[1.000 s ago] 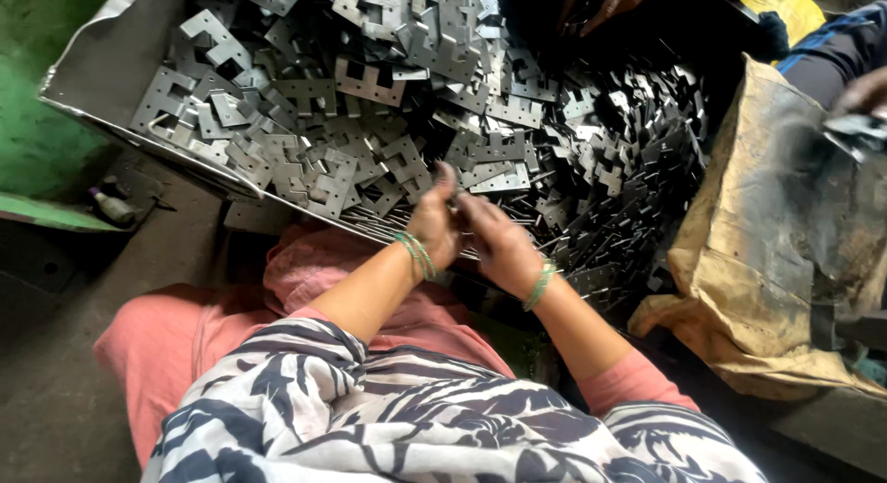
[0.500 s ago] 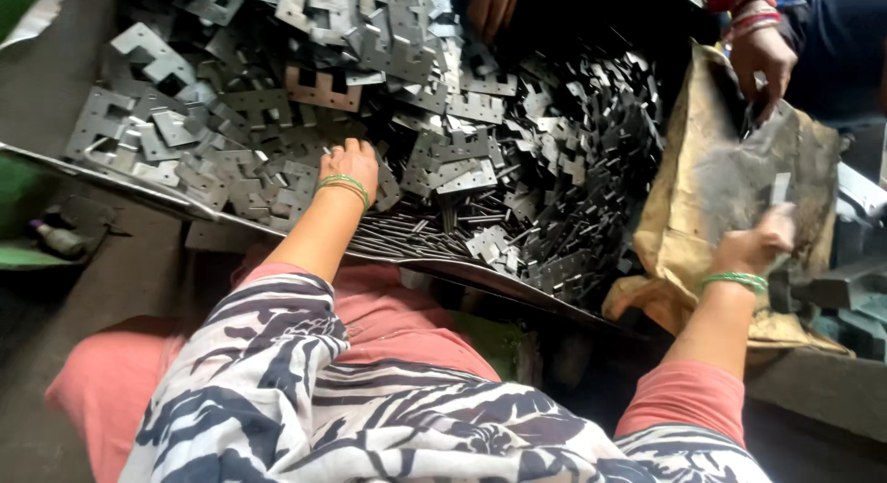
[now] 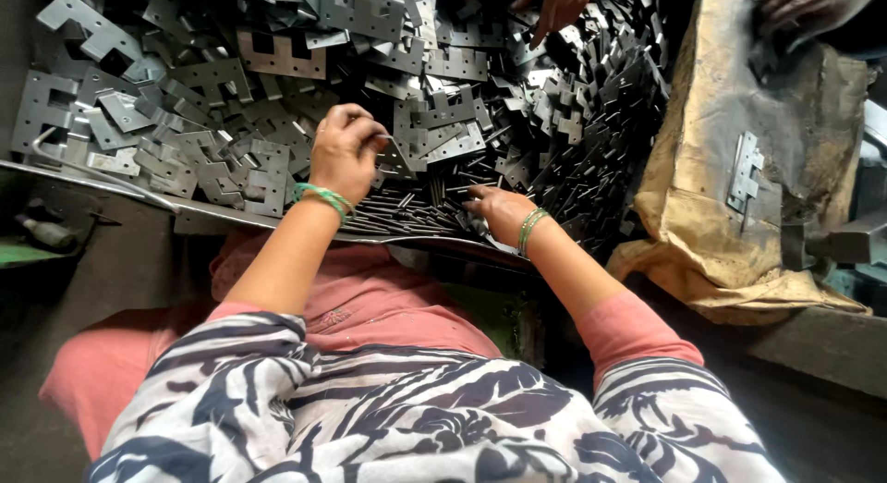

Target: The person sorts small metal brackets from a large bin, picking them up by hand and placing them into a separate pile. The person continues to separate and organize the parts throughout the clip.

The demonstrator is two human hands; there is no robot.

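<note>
A big pile of grey metal hinge plates (image 3: 277, 85) fills the tray in front of me. My left hand (image 3: 346, 150) is closed around one hinge plate (image 3: 393, 158) at the pile's near edge. My right hand (image 3: 497, 210) rests palm down on a heap of thin metal pins (image 3: 407, 210) next to it, fingers pinching among them; whether it holds a pin is hidden. Both wrists wear green bangles.
The tray's metal rim (image 3: 111, 183) runs along the near left. A brown sack (image 3: 739, 169) at the right carries one finished hinge (image 3: 744, 173). Other people's hands reach in at the top middle (image 3: 554, 2) and top right (image 3: 804, 2).
My right hand has come back from the brown sack to the pins. My left hand has lifted a plate from the pile. The view has shifted slightly.
</note>
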